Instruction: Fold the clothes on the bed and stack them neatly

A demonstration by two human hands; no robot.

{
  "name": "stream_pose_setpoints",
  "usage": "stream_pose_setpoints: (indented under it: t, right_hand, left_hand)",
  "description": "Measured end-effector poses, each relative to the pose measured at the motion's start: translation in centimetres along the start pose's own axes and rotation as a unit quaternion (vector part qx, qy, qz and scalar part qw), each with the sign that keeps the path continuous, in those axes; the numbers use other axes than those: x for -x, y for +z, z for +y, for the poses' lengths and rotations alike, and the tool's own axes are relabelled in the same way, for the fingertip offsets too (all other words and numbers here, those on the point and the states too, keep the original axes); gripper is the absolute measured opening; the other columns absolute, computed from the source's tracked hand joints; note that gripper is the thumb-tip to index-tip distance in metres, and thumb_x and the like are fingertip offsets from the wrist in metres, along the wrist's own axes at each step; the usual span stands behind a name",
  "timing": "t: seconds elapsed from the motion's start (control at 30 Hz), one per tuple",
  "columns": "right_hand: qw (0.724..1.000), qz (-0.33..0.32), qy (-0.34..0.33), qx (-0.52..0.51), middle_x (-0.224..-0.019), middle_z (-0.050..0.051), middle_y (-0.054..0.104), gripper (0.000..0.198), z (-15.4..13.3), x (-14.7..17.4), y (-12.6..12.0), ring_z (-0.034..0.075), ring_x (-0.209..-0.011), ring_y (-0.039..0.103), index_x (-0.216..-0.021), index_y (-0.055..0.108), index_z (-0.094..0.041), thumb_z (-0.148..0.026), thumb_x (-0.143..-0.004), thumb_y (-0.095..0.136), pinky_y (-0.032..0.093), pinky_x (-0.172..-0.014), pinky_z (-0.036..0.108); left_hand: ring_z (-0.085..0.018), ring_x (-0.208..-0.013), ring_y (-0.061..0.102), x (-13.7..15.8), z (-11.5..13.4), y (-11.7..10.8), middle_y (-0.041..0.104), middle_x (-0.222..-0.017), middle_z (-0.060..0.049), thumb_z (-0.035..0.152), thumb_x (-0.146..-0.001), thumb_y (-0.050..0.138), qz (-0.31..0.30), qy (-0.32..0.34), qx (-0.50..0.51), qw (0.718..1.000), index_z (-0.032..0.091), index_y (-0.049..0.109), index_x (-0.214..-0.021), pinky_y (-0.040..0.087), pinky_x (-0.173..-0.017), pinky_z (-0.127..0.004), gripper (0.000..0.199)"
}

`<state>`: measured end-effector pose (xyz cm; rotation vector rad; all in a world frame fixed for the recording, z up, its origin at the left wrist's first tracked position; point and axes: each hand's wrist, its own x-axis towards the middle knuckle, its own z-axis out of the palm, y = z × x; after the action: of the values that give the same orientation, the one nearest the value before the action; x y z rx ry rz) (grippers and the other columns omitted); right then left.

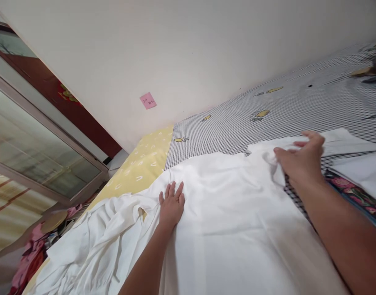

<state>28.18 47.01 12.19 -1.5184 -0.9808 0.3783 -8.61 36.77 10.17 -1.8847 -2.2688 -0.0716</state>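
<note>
A white shirt [225, 213] lies spread across the bed in front of me, its left part gathered into loose folds. My left hand [172, 207] rests flat on the cloth with its fingers stretched out. Farther right, my right hand [301, 159] bends its fingers toward its thumb at the upper edge of the shirt, where the fabric bunches up. Part of that grip is hidden. Beyond this hand a white strip of cloth, which looks like a sleeve, extends to the right.
The bed has a checked sheet [225, 127] and a yellow patterned section [151, 153]. Beside my right forearm lie another white cloth [366, 172] and a dark floral item [350, 190]. A wall with a pink note [148, 100] rises behind. Glass-paned doors [46, 139] stand left.
</note>
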Motion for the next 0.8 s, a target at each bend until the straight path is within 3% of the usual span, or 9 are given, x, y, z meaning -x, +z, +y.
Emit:
stream_pose_setpoints:
  t: [0.07, 0.13, 0.2, 0.27, 0.33, 0.4, 0.5, 0.6, 0.8]
  right_hand:
    - [0.985, 0.039, -0.138, 0.101, -0.16, 0.02, 0.028, 0.073, -3.7, 2.1, -2.3, 0.044, -0.143, 0.036, -0.157, 0.017, -0.034, -0.05, -0.094, 0.05, 0.038, -0.108, 0.067]
    - [0.952, 0.067, -0.264, 0.143, -0.164, 0.015, 0.023, 0.068, -6.6, 4.7, -3.7, 0.04, -0.151, 0.025, -0.159, 0.017, -0.035, -0.047, -0.098, 0.043, 0.025, -0.118, 0.067]
    - [0.921, -0.022, -0.355, 0.159, -0.166, 0.008, 0.024, 0.063, -7.5, 7.1, -3.4, 0.037, -0.153, 0.023, -0.16, 0.021, -0.037, -0.045, -0.099, 0.038, 0.022, -0.121, 0.063]
    - [0.878, -0.186, -0.394, 0.198, -0.167, 0.003, 0.028, 0.058, -6.4, 8.7, -1.4, 0.036, -0.154, 0.023, -0.157, 0.033, -0.039, -0.044, -0.099, 0.037, 0.021, -0.121, 0.064]
    - [0.829, -0.33, -0.361, 0.27, -0.165, 0.001, 0.036, 0.052, -3.8, 9.2, 1.3, 0.038, -0.153, 0.024, -0.15, 0.047, -0.041, -0.045, -0.098, 0.041, 0.018, -0.12, 0.068]
    - [0.811, -0.394, -0.277, 0.332, -0.163, 0.001, 0.04, 0.051, -0.9, 8.7, 3.8, 0.039, -0.152, 0.027, -0.147, 0.051, -0.042, -0.048, -0.098, 0.04, 0.018, -0.117, 0.072]
    - [0.841, -0.353, -0.199, 0.357, -0.167, 0.002, 0.034, 0.056, 2.2, 7.1, 5.6, 0.039, -0.154, 0.022, -0.152, 0.046, -0.04, -0.054, -0.1, 0.031, 0.023, -0.114, 0.073]
    - [0.859, -0.306, -0.202, 0.357, -0.167, 0.002, 0.034, 0.059, 3.5, 6.0, 5.9, 0.039, -0.153, 0.024, -0.151, 0.048, -0.039, -0.059, -0.099, 0.027, 0.022, -0.114, 0.073]
    - [0.851, -0.317, -0.214, 0.36, -0.167, 0.002, 0.033, 0.062, 3.7, 6.0, 6.0, 0.04, -0.154, 0.021, -0.152, 0.046, -0.041, -0.064, -0.098, 0.025, 0.013, -0.117, 0.073]
  left_hand:
    - [-0.024, -0.156, 0.025, 0.0, 0.1, 0.0, 0.033, -0.167, -0.004, 0.037, -0.104, 0.023, 0.01, -0.002, 0.002, 1.0, 0.037, 0.036, -0.156, 0.022, -0.125, -0.06, 0.054]
    - [-0.024, -0.156, 0.026, 0.1, 0.2, 0.0, 0.035, -0.166, -0.004, 0.036, -0.104, 0.023, 0.017, -0.012, 0.003, 1.0, 0.035, 0.037, -0.156, 0.021, -0.125, -0.059, 0.054]
    - [-0.024, -0.155, 0.027, 0.2, 0.3, -0.1, 0.036, -0.166, -0.005, 0.035, -0.104, 0.024, 0.018, -0.021, 0.005, 1.0, 0.034, 0.037, -0.156, 0.021, -0.125, -0.059, 0.054]
    - [-0.025, -0.155, 0.027, 0.3, 0.6, -0.2, 0.036, -0.166, -0.004, 0.035, -0.103, 0.024, 0.017, -0.024, 0.006, 1.0, 0.035, 0.037, -0.156, 0.022, -0.125, -0.06, 0.054]
    - [-0.025, -0.155, 0.027, 0.4, 0.8, -0.2, 0.035, -0.167, -0.004, 0.036, -0.103, 0.025, 0.015, -0.029, 0.007, 0.999, 0.035, 0.036, -0.156, 0.022, -0.124, -0.061, 0.054]
    - [-0.025, -0.156, 0.026, 0.3, 1.1, -0.2, 0.034, -0.167, -0.003, 0.036, -0.103, 0.025, 0.011, -0.035, 0.014, 0.999, 0.035, 0.035, -0.157, 0.021, -0.124, -0.062, 0.054]
    - [-0.024, -0.157, 0.022, 0.0, 0.4, -0.3, 0.029, -0.169, 0.0, 0.039, -0.103, 0.025, -0.012, -0.046, 0.028, 0.998, 0.037, 0.032, -0.157, 0.019, -0.126, -0.059, 0.055]
    - [-0.023, -0.158, 0.019, -0.4, -2.8, -0.8, 0.024, -0.17, 0.002, 0.045, -0.103, 0.023, -0.043, -0.11, 0.019, 0.993, 0.039, 0.029, -0.158, 0.017, -0.126, -0.058, 0.056]
    - [-0.042, -0.152, 0.03, 0.5, -12.3, -2.2, 0.032, -0.165, -0.02, 0.046, -0.101, 0.018, -0.041, -0.284, -0.032, 0.957, 0.016, 0.037, -0.156, 0.025, -0.117, -0.071, 0.066]
